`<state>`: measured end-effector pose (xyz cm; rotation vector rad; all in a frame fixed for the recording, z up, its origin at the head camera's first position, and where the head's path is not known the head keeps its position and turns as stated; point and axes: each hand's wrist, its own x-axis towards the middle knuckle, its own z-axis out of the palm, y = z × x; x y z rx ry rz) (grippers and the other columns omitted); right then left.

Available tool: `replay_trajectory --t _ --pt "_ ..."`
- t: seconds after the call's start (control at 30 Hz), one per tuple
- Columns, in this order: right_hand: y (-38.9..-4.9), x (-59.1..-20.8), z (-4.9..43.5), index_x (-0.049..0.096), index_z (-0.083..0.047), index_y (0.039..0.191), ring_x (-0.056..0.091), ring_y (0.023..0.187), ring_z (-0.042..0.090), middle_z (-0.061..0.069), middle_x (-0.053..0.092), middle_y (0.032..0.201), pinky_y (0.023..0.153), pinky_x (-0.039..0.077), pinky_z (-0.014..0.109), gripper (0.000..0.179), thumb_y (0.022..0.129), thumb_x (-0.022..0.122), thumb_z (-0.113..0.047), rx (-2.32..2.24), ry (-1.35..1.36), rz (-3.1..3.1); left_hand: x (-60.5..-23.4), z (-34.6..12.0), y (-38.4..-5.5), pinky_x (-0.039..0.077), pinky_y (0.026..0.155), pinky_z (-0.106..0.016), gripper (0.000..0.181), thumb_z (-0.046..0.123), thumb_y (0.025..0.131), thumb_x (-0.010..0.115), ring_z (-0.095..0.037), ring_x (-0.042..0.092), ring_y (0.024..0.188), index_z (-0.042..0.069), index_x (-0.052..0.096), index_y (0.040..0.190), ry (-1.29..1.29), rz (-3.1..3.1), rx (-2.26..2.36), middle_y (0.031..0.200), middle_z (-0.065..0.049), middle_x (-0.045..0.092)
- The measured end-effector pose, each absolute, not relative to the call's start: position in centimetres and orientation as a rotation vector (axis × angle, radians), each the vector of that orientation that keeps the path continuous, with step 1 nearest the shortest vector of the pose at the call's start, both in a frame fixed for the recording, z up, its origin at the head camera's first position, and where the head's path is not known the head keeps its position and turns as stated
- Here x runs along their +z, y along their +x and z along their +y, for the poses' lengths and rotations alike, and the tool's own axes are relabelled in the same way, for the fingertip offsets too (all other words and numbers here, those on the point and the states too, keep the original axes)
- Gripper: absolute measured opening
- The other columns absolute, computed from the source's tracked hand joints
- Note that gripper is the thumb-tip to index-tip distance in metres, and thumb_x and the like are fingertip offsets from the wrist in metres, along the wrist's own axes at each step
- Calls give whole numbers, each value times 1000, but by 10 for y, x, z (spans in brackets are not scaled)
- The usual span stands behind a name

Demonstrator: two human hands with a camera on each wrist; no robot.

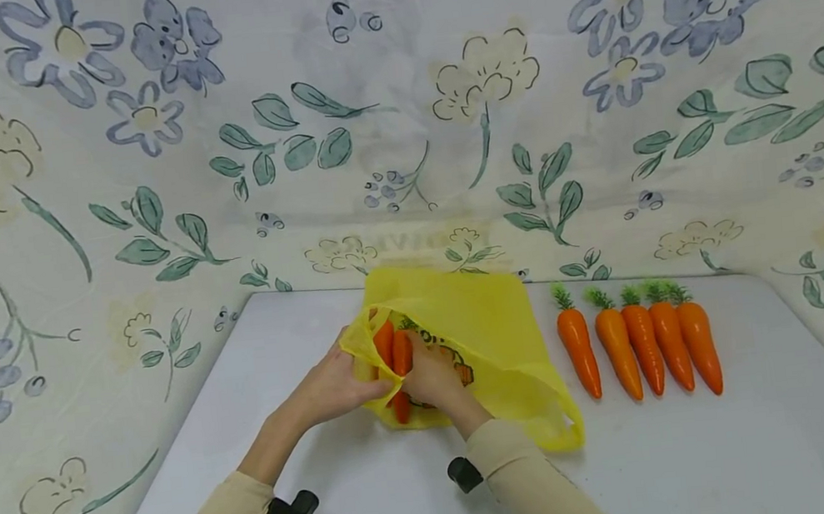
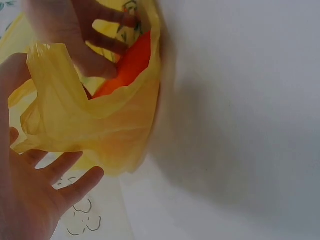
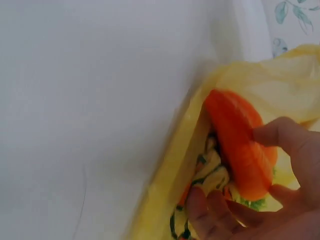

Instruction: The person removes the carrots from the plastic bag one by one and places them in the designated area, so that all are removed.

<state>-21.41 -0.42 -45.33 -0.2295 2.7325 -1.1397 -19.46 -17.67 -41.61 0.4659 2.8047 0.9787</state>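
A yellow plastic bag with a printed design lies on the white table, its mouth facing the left. My left hand holds the rim of the bag; in the left wrist view some of its fingers spread outside the plastic. Inside the mouth are orange carrots, two of them visible. My right hand reaches into the bag. In the right wrist view its thumb touches a carrot, while the other fingers lie loosely apart over the printed side.
Several carrots with green tops lie in a row to the right of the bag. The white table meets a floral cloth at its back and sides. A black device sits at each wrist.
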Motion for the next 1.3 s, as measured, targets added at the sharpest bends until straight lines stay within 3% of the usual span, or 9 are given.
replay_trajectory --t 0.13,0.3,0.5,0.77,1.07,1.3 --pt "-212 -452 -14 38 -6 144 54 109 40 25 55 122 97 46 52 72 87 71 -35 -1159 -227 2786 -417 -176 -195 48 97 -44 91 36 82 73 -26 52 111 12 23 155 498 2813 987 145 -13 37" --pt "-208 -452 -23 39 -8 144 53 114 43 29 49 126 95 47 56 70 85 73 -26 -1134 -255 2800 -416 -177 -193 49 95 -44 93 33 82 73 -27 54 108 12 21 156 523 2819 1001 143 -15 38" --pt "-206 -457 -25 47 -8 138 58 106 40 25 58 115 89 49 54 60 85 70 -24 -1094 -419 2856 -413 -177 -193 49 86 -36 92 34 81 73 -26 54 99 11 22 154 502 2826 971 137 -14 41" --pt "-208 -453 -18 45 -5 143 61 103 31 17 64 119 95 49 43 69 84 75 -26 -1190 -452 2768 -412 -178 -192 49 89 -39 87 33 81 74 -27 54 101 9 28 150 514 2817 986 132 -13 42" --pt "-208 -452 -8 44 -11 143 63 96 31 16 67 114 86 53 45 69 80 69 -2 -1208 -298 2796 -412 -178 -191 49 97 -44 96 32 82 74 -27 53 107 15 17 157 492 2786 1014 138 -13 39" --pt "-206 -452 4 44 -12 144 61 87 29 15 66 103 73 51 42 70 80 72 -7 -1144 -252 2809 -411 -177 -190 50 94 -41 92 33 81 73 -27 55 106 12 21 155 480 2797 984 137 -12 39"
